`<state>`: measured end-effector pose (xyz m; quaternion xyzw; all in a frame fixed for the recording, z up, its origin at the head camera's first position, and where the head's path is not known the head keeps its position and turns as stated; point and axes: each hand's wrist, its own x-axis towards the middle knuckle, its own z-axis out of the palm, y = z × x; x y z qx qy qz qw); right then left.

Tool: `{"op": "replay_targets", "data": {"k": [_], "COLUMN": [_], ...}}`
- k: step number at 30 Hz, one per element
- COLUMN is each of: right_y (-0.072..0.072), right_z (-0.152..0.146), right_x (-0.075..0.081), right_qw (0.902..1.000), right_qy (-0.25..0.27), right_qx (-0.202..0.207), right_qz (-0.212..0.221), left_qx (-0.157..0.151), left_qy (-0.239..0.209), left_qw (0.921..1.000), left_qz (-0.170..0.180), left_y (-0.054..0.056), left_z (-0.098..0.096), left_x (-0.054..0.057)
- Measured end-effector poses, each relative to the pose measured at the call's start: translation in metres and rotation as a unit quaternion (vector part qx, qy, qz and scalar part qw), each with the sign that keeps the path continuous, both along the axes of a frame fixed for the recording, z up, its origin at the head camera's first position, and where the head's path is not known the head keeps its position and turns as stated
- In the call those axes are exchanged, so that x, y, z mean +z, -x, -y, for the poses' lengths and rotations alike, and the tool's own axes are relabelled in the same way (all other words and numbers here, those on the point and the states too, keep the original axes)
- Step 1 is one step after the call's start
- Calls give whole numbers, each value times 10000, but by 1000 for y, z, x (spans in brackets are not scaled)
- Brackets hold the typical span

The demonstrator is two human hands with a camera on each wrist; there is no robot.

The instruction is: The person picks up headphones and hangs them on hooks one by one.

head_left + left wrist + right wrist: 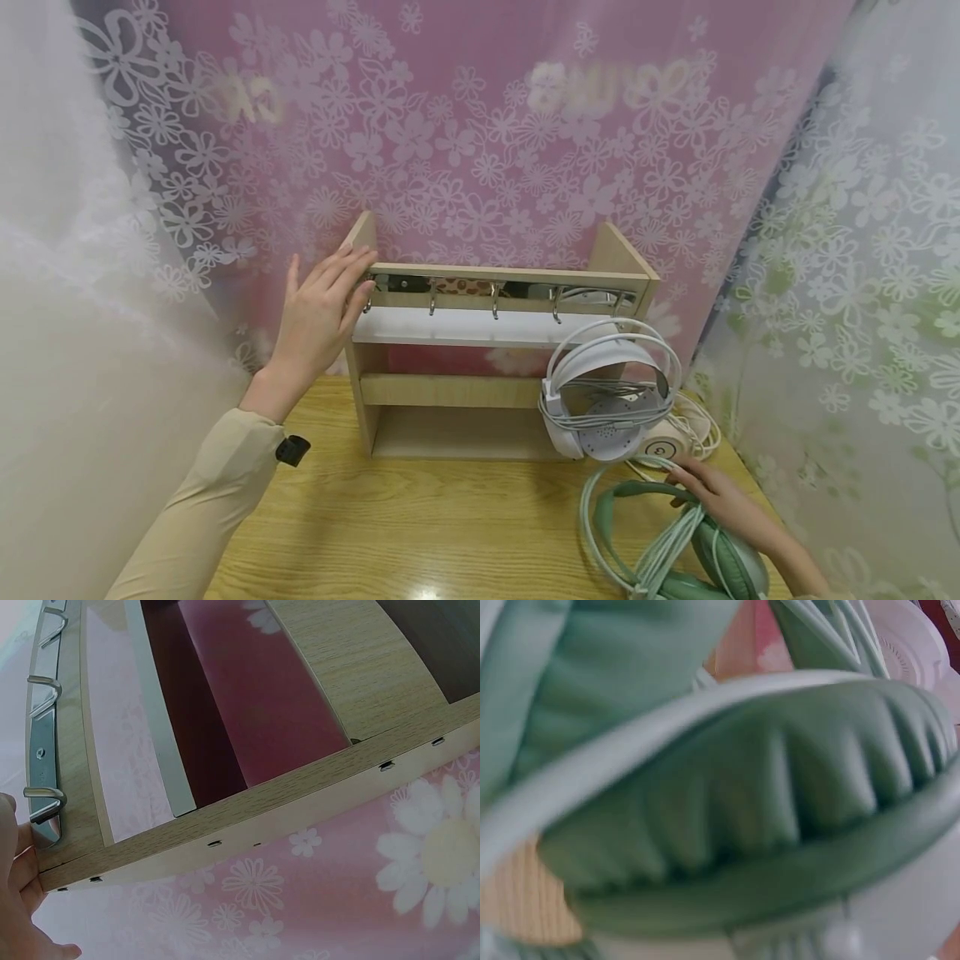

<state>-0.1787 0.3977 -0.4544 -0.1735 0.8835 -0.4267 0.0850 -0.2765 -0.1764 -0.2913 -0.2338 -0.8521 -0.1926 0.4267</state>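
My left hand [318, 312] rests on the top left corner of a small wooden shelf [465, 390], its fingers fairly straight. A metal strip of hooks [495, 302] runs along the shelf's upper front board; in the left wrist view, fingers touch the corner beside the end hook [45, 796]. At the lower right, my right hand [716, 500] grips green headphones [726, 554] near the headband, with a pale cable bundled across them. Their ruffled green ear cushion [765, 780] fills the right wrist view, which hides the right fingers. White headphones [611, 417] hang at the strip's right end.
Behind the white headphones, a round white device [662, 446] with a coiled white cable [705, 429] sits on the wooden table [390, 533]. Flowered curtains [480, 150] enclose the back and sides.
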Motion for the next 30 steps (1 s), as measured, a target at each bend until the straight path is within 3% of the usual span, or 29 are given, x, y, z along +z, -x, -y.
{"op": "replay_targets", "data": {"k": [8, 13, 16, 22, 30], "right_y": [-12, -17, -20, -22, -26], "right_z": [-3, 1, 1, -4, -16], "right_x": [1, 2, 1, -5, -7], "right_qw": [9984, 9936, 9908, 9869, 9863], "right_qy": [4, -167, -139, 279, 828], "right_qx": [-515, -1099, -1269, -1141, -768], "right_qz": [-244, -191, -444, -1105, -1201], "left_qx": [18, 32, 27, 20, 19], "left_qy": [-11, -25, -29, -1, 2], "left_qw": [10000, 10000, 10000, 10000, 10000], "left_qz": [10, 32, 23, 47, 45], "left_y": [0, -2, -1, -2, -1], "left_z": [0, 0, 0, -1, -1], "left_x": [0, 1, 2, 2, 1]}}
